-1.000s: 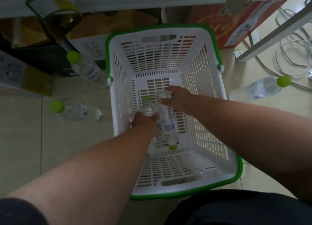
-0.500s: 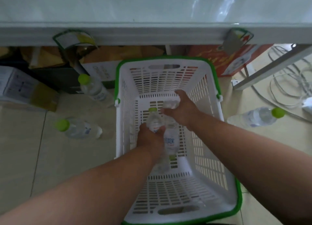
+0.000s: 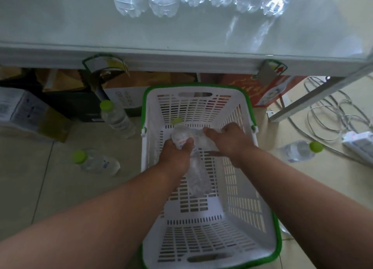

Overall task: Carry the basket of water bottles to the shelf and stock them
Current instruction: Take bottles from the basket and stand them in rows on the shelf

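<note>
A white basket (image 3: 238, 214) with a green rim stands on the floor below the white shelf (image 3: 181, 36). Both of my hands reach inside it. My left hand (image 3: 175, 157) grips a water bottle (image 3: 180, 136) that points its green cap toward the shelf. Close beside it, my right hand (image 3: 230, 141) grips the end of a second water bottle (image 3: 198, 181), whose blurred clear body hangs down over the basket floor. Several water bottles (image 3: 161, 2) stand at the back of the shelf.
Three loose green-capped bottles lie on the tiled floor: two to the left (image 3: 117, 117) (image 3: 94, 161) and one to the right (image 3: 298, 149). Cardboard boxes (image 3: 30, 111) and a red box (image 3: 268, 87) sit under the shelf. Cables and a power strip (image 3: 359, 143) lie at far right.
The view has tilted up, so the shelf top and its bottles now show. Both hands have lifted their bottles and moved them toward the basket's far end.
</note>
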